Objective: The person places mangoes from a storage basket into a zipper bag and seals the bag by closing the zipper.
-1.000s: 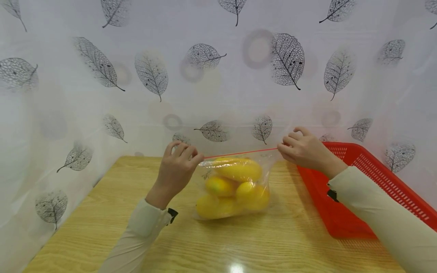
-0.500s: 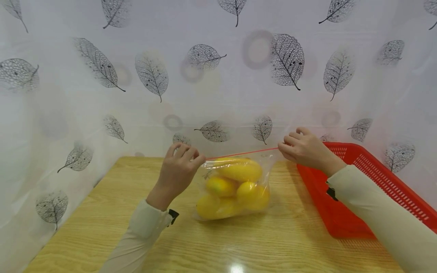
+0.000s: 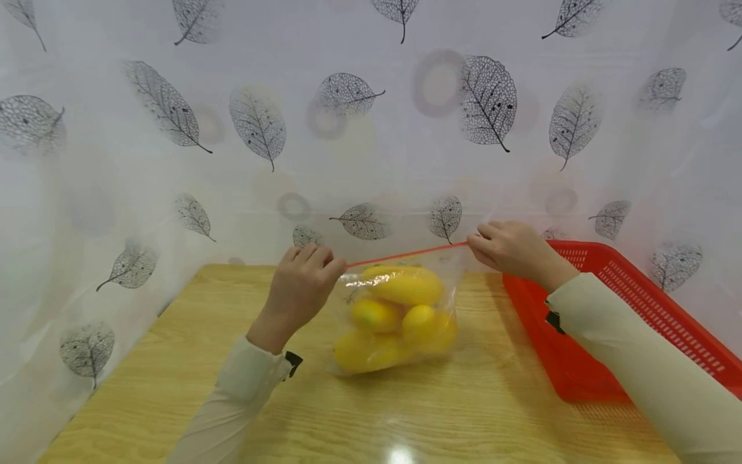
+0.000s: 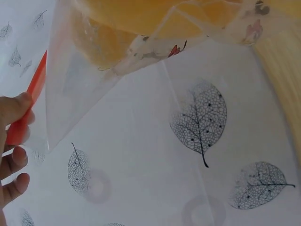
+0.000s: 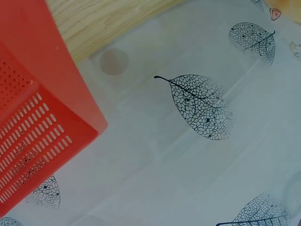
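A clear zip-lock bag (image 3: 359, 290) with a red top strip stands on the table, filled with several yellow fruits (image 3: 404, 287). My left hand (image 3: 301, 290) pinches the left end of the strip; in the left wrist view its thumb and finger (image 4: 18, 110) grip the red edge (image 4: 37, 77). The strip's right end is held by my right hand (image 3: 516, 252), fingers folded together. Between the hands the strip runs taut, slanting up to the right. The right wrist view shows neither this hand nor its grip.
A red plastic basket (image 3: 628, 290) with slotted sides stands at the right of the wooden table (image 3: 191, 348), partly under my right forearm. A white curtain (image 3: 371, 154) printed with dark leaves hangs behind and along the left side.
My right hand has shifted slightly left, and its raised forefinger has folded down. The strip's right end sits a little higher. My left hand has hardly moved, its fingers closer together.
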`<state>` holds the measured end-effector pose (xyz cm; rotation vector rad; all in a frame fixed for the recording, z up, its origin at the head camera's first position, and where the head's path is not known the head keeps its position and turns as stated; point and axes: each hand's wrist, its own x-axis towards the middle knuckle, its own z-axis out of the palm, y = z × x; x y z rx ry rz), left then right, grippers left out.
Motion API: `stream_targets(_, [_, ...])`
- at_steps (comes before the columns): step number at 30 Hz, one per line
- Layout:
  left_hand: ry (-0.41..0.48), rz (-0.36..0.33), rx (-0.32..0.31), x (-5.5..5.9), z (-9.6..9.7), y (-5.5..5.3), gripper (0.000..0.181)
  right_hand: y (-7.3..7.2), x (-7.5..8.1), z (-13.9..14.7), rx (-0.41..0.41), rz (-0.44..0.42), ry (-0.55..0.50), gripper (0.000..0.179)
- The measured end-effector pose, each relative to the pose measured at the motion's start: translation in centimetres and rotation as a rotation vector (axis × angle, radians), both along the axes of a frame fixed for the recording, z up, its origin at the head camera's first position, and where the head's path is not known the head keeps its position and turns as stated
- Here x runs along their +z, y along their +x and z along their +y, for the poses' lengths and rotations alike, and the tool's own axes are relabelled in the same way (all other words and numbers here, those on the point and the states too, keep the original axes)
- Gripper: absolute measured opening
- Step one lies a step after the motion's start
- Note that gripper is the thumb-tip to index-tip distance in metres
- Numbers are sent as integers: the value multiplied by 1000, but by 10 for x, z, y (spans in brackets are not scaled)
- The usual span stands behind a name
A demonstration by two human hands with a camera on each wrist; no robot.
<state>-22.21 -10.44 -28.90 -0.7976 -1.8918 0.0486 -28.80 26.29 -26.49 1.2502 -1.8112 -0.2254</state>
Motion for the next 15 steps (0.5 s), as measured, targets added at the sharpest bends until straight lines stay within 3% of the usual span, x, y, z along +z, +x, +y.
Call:
stream_targets(5, [17, -31, 4, 3, -1, 5, 14, -8, 1, -10, -78, 6, -20, 39])
stream_targets(7, [22, -45, 3, 3, 1, 9, 15, -10, 1, -15, -128, -18, -39, 33])
stream_targets(11, [47, -75, -45, 3, 12, 22, 12, -11, 1, -29, -246, -73, -96, 15])
stream_targets(15, [82, -106, -113, 3, 34, 40, 10, -9, 1, -40, -370, -133, -179, 15])
